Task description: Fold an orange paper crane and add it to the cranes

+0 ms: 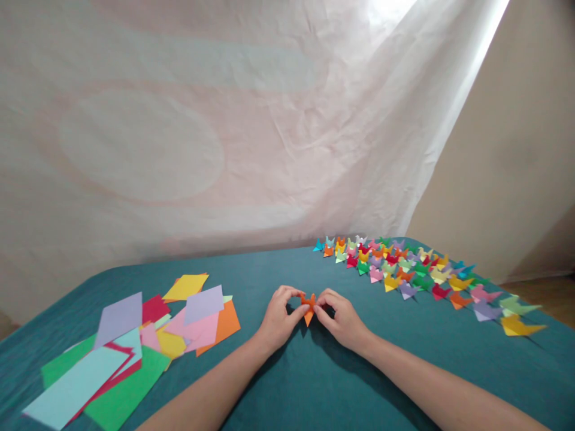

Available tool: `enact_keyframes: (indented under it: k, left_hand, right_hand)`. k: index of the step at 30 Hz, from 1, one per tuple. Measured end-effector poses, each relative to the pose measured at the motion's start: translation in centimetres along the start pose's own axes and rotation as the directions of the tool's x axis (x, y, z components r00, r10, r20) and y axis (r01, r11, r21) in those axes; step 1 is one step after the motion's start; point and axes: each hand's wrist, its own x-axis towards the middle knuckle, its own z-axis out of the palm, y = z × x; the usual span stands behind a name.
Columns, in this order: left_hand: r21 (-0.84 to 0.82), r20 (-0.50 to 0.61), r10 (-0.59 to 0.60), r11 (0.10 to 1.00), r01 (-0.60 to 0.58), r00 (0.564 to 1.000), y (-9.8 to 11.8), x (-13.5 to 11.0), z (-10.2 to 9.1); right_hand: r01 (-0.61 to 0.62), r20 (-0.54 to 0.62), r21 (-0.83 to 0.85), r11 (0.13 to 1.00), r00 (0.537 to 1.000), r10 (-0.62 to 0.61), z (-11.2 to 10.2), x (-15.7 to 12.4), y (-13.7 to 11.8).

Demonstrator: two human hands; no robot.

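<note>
A small folded orange paper bird (308, 309) is held between my two hands near the middle of the table. My left hand (283, 314) pinches its left side between thumb and fingers. On the other side, my right hand (340, 317) grips the right edge with thumb and forefinger. Two points stick up at the top of the folded paper and one points down toward me. My fingertips cover parts of both its sides.
A dark green cloth covers the table (269, 383). Loose coloured paper sheets (121, 317) lie overlapping at the left. Rows of small folded paper birds (390, 278) in many colours stand at the back right. Behind the table hangs a pale sheet (251, 149).
</note>
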Motion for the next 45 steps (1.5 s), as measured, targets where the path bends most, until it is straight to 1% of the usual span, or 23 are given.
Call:
enact_keyframes:
  k: [2, 4, 8, 11, 15, 20, 22, 26, 31, 34, 38, 41, 43, 45]
  left_hand:
    - [-0.005, -0.063, -0.016, 1.0, 0.016, 0.998, -0.1, 0.0, 0.1]
    - [-0.001, -0.081, -0.012, 1.0, 0.012, 0.997, 0.0, -0.1, 0.1]
    - [-0.033, -0.013, 0.063, 0.997, -0.064, 0.998, 0.5, -0.2, 0.0]
    - [-0.079, 0.036, 0.073, 0.994, -0.07, 0.997, 0.9, -0.3, 0.1]
    - [-0.18, 0.077, 0.04, 0.983, -0.025, 0.996, 0.8, -0.3, 0.2]
    - [-0.323, 0.084, 0.013, 0.946, 0.015, 0.996, 0.3, -0.1, 0.5]
    - [-0.37, 0.101, -0.011, 0.928, 0.048, 0.995, 0.1, -0.1, 0.5]
    - [-0.417, 0.162, -0.072, 0.899, 0.135, 0.984, 0.1, -0.2, 0.5]
    - [-0.483, 0.175, -0.119, 0.854, 0.19, 0.977, 0.0, -0.2, 0.6]
    - [-0.534, 0.163, -0.138, 0.82, 0.205, 0.977, 0.0, 0.1, 0.6]
    - [-0.583, 0.137, -0.198, 0.776, 0.24, 0.971, 0.2, 0.2, 0.5]
    - [-0.624, 0.18, -0.23, 0.725, 0.292, 0.956, 0.6, 0.1, 0.3]
    - [-0.647, 0.231, -0.232, 0.689, 0.328, 0.945, 0.8, -0.1, 0.3]
    - [-0.655, 0.265, -0.229, 0.671, 0.348, 0.937, 0.9, -0.2, 0.2]
  right_hand:
    - [-0.014, -0.036, -0.023, 1.0, 0.999, 0.013, 0.0, 0.0, 0.1]
    - [-0.035, -0.068, -0.049, 0.998, 0.997, 0.031, 0.0, 0.0, 0.1]
    - [-0.066, -0.103, -0.069, 0.995, 0.993, 0.059, 0.0, 0.1, 0.2]
    - [-0.045, -0.092, -0.064, 0.997, 0.995, 0.039, 0.0, 0.1, 0.1]
    - [0.004, -0.054, -0.057, 0.998, 0.999, -0.007, -0.1, 0.1, -0.2]
    - [0.056, -0.012, -0.045, 0.997, 0.998, -0.057, -0.2, 0.0, -0.3]
    - [0.077, -0.006, -0.05, 0.996, 0.997, -0.077, -0.2, 0.0, -0.5]
    - [0.121, 0.005, -0.066, 0.99, 0.993, -0.121, -0.3, -0.2, -1.1]
    - [0.148, 0.011, -0.062, 0.987, 0.989, -0.148, -0.4, -0.2, -1.5]
    - [0.095, -0.019, -0.032, 0.995, 0.995, -0.095, -0.4, 0.0, -1.2]
    - [-0.05, -0.088, 0.056, 0.997, 0.995, 0.055, -0.3, 0.2, -0.5]
    - [-0.133, -0.075, 0.127, 0.983, 0.987, 0.143, -0.2, 0.3, -0.2]
    - [-0.143, -0.041, 0.162, 0.976, 0.988, 0.152, -0.1, 0.3, -0.1]
    - [-0.113, -0.004, 0.191, 0.975, 0.993, 0.115, -0.1, 0.4, -0.1]
